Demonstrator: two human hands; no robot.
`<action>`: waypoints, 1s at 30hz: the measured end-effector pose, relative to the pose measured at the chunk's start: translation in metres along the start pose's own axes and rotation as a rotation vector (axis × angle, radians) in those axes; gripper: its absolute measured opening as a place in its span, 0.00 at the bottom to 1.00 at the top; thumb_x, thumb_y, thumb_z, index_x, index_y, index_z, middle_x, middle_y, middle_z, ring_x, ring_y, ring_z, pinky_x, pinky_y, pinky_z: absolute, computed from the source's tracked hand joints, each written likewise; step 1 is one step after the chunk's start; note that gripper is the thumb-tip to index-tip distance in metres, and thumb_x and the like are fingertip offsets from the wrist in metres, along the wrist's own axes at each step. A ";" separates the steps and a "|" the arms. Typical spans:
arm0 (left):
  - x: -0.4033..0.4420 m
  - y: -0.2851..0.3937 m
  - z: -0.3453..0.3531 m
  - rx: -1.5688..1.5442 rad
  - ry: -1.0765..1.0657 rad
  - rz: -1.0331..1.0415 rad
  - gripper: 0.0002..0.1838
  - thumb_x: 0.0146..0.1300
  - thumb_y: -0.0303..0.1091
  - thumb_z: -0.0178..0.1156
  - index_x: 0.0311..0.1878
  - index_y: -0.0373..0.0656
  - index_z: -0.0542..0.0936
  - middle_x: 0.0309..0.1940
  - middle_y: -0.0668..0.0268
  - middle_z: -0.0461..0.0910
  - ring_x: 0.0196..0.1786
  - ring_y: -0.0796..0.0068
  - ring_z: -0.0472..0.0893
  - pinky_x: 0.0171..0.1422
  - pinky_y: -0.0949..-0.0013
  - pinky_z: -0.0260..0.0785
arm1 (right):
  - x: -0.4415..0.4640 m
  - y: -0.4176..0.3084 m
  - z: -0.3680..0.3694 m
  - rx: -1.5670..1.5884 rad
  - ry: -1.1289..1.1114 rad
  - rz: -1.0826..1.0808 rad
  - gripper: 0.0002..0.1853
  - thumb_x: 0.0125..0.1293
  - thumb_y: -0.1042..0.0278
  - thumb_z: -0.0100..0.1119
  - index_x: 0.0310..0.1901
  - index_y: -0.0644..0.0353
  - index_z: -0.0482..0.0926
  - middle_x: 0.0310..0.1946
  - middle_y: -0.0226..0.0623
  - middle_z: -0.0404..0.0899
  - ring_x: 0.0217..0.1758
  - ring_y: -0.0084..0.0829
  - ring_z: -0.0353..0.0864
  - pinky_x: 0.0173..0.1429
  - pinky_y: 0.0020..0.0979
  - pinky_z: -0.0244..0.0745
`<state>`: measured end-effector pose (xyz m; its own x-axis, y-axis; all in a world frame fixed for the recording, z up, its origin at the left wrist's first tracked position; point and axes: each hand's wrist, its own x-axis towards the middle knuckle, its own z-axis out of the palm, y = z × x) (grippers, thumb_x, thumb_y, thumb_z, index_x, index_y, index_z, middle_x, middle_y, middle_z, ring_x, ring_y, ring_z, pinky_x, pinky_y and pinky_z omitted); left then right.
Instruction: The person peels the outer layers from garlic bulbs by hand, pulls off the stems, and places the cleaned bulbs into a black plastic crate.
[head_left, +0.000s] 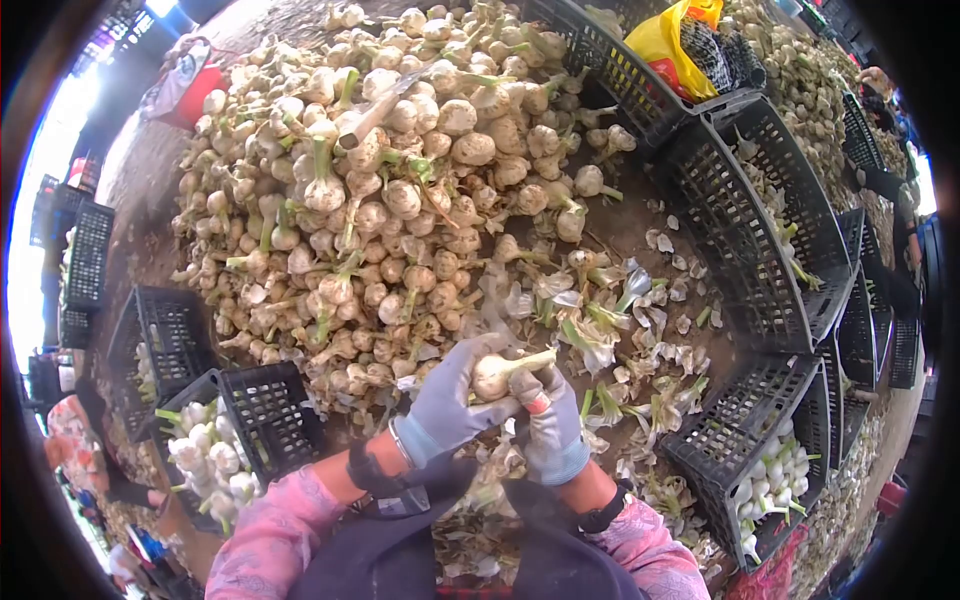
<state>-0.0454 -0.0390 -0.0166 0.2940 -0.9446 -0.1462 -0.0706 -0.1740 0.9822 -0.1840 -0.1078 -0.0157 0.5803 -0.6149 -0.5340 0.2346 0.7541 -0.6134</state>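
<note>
Garlic bulb (489, 379) is held in front of the body, tilted, with its stem (535, 361) pointed to the right. Its round side is grasped by the gloved left hand (448, 395), while the neck is pinched between the thumb and fingers of the gloved right hand (552, 425). The step in hand is judged to be the stripping of loose outer skin. For this, the bulb is best cradled firmly but not squeezed, so that the cloves are not bruised or split apart. Skin should be caught at the neck by the thumb and drawn down in wide strips, with the bulb turned a little between pulls. Tight inner layers are better left whole. Peelings (672, 356) are best dropped well clear of the unsorted garlic heap (400, 200), so that the two are not mixed.
</note>
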 end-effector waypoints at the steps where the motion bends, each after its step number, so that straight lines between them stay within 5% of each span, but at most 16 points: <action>1: 0.000 0.002 0.000 0.024 0.011 0.006 0.38 0.52 0.30 0.77 0.65 0.36 0.68 0.55 0.61 0.78 0.57 0.74 0.78 0.64 0.68 0.71 | 0.001 0.002 -0.003 -0.012 0.002 0.013 0.21 0.69 0.62 0.64 0.59 0.64 0.76 0.50 0.31 0.81 0.48 0.20 0.80 0.53 0.23 0.76; 11: 0.001 0.008 -0.001 0.325 0.065 0.213 0.40 0.47 0.32 0.79 0.63 0.36 0.70 0.53 0.59 0.80 0.54 0.70 0.81 0.60 0.68 0.73 | 0.000 -0.004 -0.003 0.025 -0.018 0.006 0.16 0.69 0.64 0.65 0.54 0.63 0.79 0.46 0.31 0.83 0.47 0.19 0.80 0.50 0.22 0.78; 14: 0.000 0.009 -0.004 0.277 0.028 0.117 0.41 0.48 0.33 0.79 0.65 0.36 0.69 0.53 0.61 0.79 0.54 0.72 0.80 0.60 0.68 0.73 | 0.001 -0.004 -0.004 0.039 -0.042 0.014 0.17 0.69 0.66 0.65 0.55 0.64 0.79 0.47 0.32 0.83 0.48 0.20 0.80 0.51 0.23 0.78; 17: 0.000 0.016 -0.002 -0.123 0.018 -0.105 0.42 0.50 0.34 0.78 0.66 0.35 0.68 0.53 0.63 0.79 0.55 0.75 0.78 0.62 0.69 0.72 | 0.000 -0.003 -0.005 0.013 -0.071 -0.034 0.17 0.69 0.66 0.64 0.56 0.65 0.78 0.48 0.31 0.83 0.49 0.21 0.80 0.53 0.23 0.77; 21: -0.002 0.015 -0.002 -0.158 0.010 -0.104 0.42 0.52 0.36 0.77 0.67 0.35 0.67 0.54 0.64 0.78 0.56 0.78 0.77 0.63 0.71 0.71 | -0.001 -0.007 -0.003 -0.156 -0.031 -0.135 0.16 0.67 0.70 0.64 0.54 0.65 0.80 0.48 0.32 0.84 0.49 0.23 0.81 0.54 0.24 0.76; 26: -0.006 0.024 -0.013 -0.422 -0.130 -0.374 0.38 0.60 0.41 0.71 0.68 0.36 0.66 0.52 0.63 0.79 0.54 0.79 0.77 0.59 0.73 0.72 | 0.007 -0.025 -0.020 -0.971 -0.125 -0.680 0.20 0.51 0.78 0.66 0.50 0.56 0.84 0.45 0.37 0.84 0.47 0.35 0.83 0.54 0.32 0.76; 30: -0.010 0.013 -0.035 -0.774 -0.615 -0.688 0.36 0.63 0.40 0.68 0.71 0.39 0.64 0.52 0.62 0.79 0.51 0.77 0.80 0.53 0.72 0.74 | 0.014 -0.038 -0.016 -1.200 -0.249 -0.904 0.25 0.43 0.80 0.66 0.47 0.50 0.85 0.42 0.35 0.83 0.47 0.38 0.82 0.53 0.36 0.77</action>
<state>-0.0163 -0.0220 0.0016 -0.4735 -0.7305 -0.4921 0.5749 -0.6796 0.4557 -0.1973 -0.1484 -0.0088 0.7353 -0.6072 0.3010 -0.1096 -0.5449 -0.8313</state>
